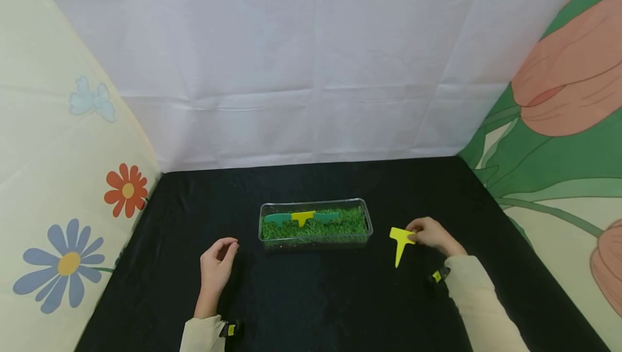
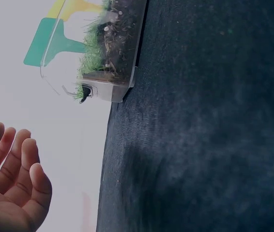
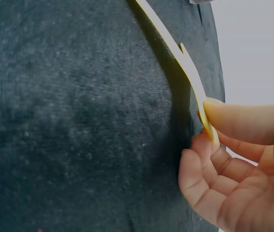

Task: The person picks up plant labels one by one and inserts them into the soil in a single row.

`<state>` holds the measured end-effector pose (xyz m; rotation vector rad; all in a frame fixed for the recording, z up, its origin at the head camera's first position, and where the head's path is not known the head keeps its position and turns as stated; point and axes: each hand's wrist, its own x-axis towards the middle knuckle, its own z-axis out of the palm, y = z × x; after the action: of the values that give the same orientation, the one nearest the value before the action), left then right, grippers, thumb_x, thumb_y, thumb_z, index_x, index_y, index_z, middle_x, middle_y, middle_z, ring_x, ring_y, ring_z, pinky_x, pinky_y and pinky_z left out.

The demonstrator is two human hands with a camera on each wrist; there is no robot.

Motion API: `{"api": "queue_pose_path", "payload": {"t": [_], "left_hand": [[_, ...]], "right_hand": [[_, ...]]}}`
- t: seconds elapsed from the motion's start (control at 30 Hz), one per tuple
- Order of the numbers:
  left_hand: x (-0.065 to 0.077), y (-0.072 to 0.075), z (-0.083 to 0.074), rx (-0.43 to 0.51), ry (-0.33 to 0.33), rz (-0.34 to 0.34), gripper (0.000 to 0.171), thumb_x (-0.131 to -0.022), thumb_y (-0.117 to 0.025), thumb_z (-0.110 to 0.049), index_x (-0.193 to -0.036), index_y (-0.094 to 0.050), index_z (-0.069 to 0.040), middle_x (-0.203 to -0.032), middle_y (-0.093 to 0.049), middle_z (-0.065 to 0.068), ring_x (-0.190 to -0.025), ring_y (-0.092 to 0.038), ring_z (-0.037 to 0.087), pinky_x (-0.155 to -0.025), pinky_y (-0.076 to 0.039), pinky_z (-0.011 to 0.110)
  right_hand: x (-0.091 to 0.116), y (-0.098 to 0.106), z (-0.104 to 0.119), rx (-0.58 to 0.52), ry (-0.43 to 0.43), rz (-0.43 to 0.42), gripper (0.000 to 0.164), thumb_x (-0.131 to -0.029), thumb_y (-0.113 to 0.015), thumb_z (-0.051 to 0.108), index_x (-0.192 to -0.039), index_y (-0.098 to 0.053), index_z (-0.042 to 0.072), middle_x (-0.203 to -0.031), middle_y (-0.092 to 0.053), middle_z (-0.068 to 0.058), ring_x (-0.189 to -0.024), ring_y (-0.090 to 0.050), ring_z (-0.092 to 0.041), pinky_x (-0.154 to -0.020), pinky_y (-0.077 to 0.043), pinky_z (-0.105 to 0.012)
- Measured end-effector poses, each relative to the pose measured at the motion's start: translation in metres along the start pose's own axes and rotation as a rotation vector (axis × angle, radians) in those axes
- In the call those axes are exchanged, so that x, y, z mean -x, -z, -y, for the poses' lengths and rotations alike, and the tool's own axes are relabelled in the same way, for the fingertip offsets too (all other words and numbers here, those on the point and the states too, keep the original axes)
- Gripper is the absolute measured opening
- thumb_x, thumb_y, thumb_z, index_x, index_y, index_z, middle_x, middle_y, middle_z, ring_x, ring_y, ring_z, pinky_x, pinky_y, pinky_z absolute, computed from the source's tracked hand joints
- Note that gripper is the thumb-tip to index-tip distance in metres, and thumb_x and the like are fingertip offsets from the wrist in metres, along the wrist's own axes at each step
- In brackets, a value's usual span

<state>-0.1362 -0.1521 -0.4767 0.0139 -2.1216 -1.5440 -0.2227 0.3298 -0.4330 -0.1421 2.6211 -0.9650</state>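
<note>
My right hand pinches a yellow T-shaped plant label by one end of its crossbar, right of the clear box. Thumb and fingertips squeeze that end in the right wrist view, and the label is seen nearly edge-on, close over the black cloth. My left hand is left of the box with loosely bent fingers and nothing in them. Grass and dark soil fill the clear plastic box. In the grass stand a yellow label and a green label on its left, with another green label on its right.
A black cloth covers the table. Behind it hangs a white sheet, with flower-printed panels on the left and right.
</note>
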Motion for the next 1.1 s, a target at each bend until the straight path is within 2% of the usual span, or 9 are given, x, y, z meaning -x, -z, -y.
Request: {"api": "queue_pose_path", "payload": {"t": [0.27,1.1], "left_hand": [[0.0,0.0,-0.001,-0.012,0.005,0.003,0.005,-0.082,-0.061,0.006,-0.084,-0.065,0.005,-0.073,-0.064,0.012,-0.062,-0.054,0.002,-0.054,-0.043,0.015],[0.0,0.0,0.001,-0.005,0.037,0.011,0.006,-0.084,-0.061,0.003,-0.085,-0.066,0.006,-0.075,-0.064,0.014,-0.062,-0.053,0.003,-0.055,-0.043,0.014]], "right_hand": [[0.004,0.005,0.001,-0.106,0.002,0.037,0.02,-0.084,-0.051,-0.003,-0.098,-0.057,-0.016,-0.078,-0.057,-0.009,-0.064,-0.05,-0.018,-0.057,-0.046,-0.033],[0.007,0.015,0.01,-0.068,0.067,-0.048,0.017,-0.085,-0.052,-0.003,-0.096,-0.059,-0.014,-0.077,-0.06,-0.009,-0.064,-0.052,-0.019,-0.058,-0.046,-0.034]]}}
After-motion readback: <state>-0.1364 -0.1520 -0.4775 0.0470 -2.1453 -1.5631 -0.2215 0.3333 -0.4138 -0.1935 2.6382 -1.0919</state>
